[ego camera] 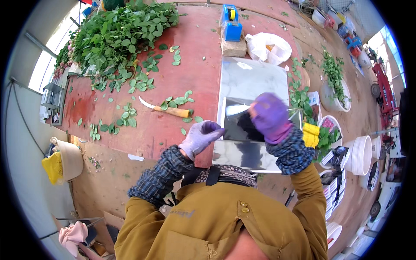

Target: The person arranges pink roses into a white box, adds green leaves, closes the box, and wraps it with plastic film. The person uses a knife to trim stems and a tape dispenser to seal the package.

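Observation:
My left hand [204, 136], in a pale purple glove, is over the red tabletop at the left edge of a shiny metal sheet [250, 152]. Its thumb and fingertips come together; whether something thin is between them cannot be told. My right hand [270, 113], in a purple glove, is blurred above a black rectangular sheet [243, 130] with a pale rim. A whitish, clear piece [236, 110] lies beside its fingers; whether they grip it is unclear. A curved knife with a wooden handle [175, 111] rests left of my hands, among loose leaves.
A big pile of leafy rose stems [120, 39] covers the far left. A blue tape dispenser [232, 27] sits on a block [233, 48] beside a white plastic bag [269, 48]. White buckets [358, 156] stand at right; a beige bucket [72, 159] is at lower left.

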Available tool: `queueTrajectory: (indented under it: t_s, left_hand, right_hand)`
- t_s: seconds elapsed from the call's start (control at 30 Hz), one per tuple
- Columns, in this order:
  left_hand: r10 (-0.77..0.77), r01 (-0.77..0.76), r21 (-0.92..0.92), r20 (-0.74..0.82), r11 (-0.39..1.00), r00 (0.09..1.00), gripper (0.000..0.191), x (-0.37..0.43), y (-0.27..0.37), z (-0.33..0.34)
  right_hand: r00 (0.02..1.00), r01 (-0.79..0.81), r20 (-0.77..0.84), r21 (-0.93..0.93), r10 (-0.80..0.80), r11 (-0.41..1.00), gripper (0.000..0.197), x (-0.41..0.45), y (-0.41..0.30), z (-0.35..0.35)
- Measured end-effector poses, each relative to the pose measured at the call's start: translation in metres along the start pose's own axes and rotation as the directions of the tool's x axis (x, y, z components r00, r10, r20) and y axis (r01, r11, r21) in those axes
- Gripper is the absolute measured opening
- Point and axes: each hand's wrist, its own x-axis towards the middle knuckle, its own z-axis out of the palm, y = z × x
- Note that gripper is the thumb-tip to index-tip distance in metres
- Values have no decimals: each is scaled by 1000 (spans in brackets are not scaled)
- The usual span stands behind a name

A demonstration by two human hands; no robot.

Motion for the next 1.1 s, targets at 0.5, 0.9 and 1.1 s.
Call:
queueTrajectory:
  t_s: [0.5, 0.9, 1.1]
  left_hand:
    - [-215, 222, -150, 58, 964, 975, 22, 27, -14, 5]
    - [-189, 154, -340, -74, 928, 979, 15, 23, -21, 23]
    - [-224, 169, -318, -146, 933, 964, 15, 24, -18, 28]
  right_hand:
    - [987, 89, 120, 160, -109, 983, 16, -2, -3, 20]
    - [992, 24, 121, 139, -41, 990, 23, -33, -26, 34]
    - [984, 0, 177, 97, -18, 995, 15, -52, -36, 45]
